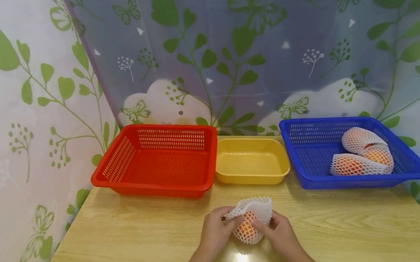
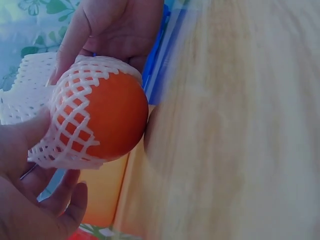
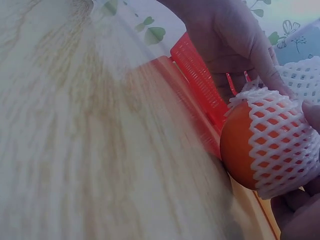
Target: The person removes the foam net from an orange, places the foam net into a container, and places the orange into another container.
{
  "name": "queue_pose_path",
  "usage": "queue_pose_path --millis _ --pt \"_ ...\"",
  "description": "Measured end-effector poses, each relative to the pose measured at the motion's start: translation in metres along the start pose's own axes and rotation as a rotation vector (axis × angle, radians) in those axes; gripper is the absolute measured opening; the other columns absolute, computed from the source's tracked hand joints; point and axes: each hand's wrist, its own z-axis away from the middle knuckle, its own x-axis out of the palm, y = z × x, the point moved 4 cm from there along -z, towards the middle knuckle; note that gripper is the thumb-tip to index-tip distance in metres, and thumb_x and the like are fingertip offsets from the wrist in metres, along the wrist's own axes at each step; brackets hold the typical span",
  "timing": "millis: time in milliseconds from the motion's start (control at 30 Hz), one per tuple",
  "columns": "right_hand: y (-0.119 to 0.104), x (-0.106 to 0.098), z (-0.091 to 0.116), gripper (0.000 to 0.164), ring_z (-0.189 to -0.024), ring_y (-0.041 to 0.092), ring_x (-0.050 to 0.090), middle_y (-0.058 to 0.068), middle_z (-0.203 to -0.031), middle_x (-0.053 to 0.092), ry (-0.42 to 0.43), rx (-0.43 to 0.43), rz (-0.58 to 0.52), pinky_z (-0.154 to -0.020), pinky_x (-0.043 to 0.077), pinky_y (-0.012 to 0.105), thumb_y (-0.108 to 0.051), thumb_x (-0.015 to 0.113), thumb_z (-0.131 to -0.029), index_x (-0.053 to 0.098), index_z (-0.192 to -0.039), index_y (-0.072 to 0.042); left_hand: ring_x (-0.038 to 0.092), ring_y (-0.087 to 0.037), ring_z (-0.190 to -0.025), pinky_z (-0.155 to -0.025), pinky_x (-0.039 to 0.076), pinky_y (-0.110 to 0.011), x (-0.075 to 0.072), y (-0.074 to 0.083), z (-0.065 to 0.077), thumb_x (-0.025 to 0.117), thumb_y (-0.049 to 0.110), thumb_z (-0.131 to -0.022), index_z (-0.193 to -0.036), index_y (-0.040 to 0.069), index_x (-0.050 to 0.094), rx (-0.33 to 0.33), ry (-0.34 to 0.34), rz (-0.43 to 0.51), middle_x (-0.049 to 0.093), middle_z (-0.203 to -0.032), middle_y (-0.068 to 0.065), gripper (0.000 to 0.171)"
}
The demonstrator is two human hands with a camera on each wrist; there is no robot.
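- White foam net (image 1: 259, 205) around a round orange fruit (image 2: 121, 115), in front of the yellow tray (image 1: 250, 161).
- Pinched at opposite sides by left hand (image 1: 216, 229) and right hand (image 1: 281, 231), equally near.
- Loose net end away from the wooden table (image 1: 129, 244), bare fruit end down, seemingly touching.

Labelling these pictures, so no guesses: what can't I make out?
Left wrist view: part of the left hand, beyond the left edge.
Right wrist view: part of the right hand, beyond the right edge.
Head view: some fingertips, hidden behind the foam net.
Head view: floor of the blue basket, where wrapped fruits cover it.
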Motion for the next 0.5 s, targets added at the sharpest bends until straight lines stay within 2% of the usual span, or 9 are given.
queue_pose_path --millis 133,333,500 --pt "-0.0011 -0.0012 -0.0011 0.037 -0.105 0.008 0.062 0.015 -0.117 0.067 0.005 0.011 0.001 -0.09 0.049 0.02 -0.012 0.072 -0.088 0.063 -0.119 0.005 0.064 -0.018 -0.102 -0.082 0.053 -0.027 0.0014 -0.0013 0.0009 0.075 0.029 -0.085 -0.113 0.01 0.071 -0.013 -0.054 0.032 0.07 -0.113 -0.003 0.034" --pt "-0.0055 -0.0029 0.0005 0.03 -0.099 0.009 0.064 0.015 -0.11 0.07 0.023 -0.009 -0.015 -0.086 0.051 0.021 -0.011 0.072 -0.088 0.067 -0.112 0.006 0.064 -0.021 -0.103 -0.083 0.053 -0.026 0.0051 -0.0028 0.0026 0.076 0.027 -0.084 -0.122 0.007 0.064 0.002 -0.129 0.045 0.067 -0.118 -0.007 0.045" --pt "-0.0059 -0.0039 0.0003 0.025 -0.095 0.009 0.066 0.016 -0.105 0.071 0.051 -0.03 -0.044 -0.083 0.053 0.023 -0.008 0.071 -0.088 0.069 -0.108 0.007 0.061 -0.022 -0.108 -0.085 0.052 -0.025 0.0055 -0.0007 0.0029 0.076 0.026 -0.084 -0.126 0.007 0.062 0.015 -0.152 0.045 0.064 -0.124 -0.008 0.049"
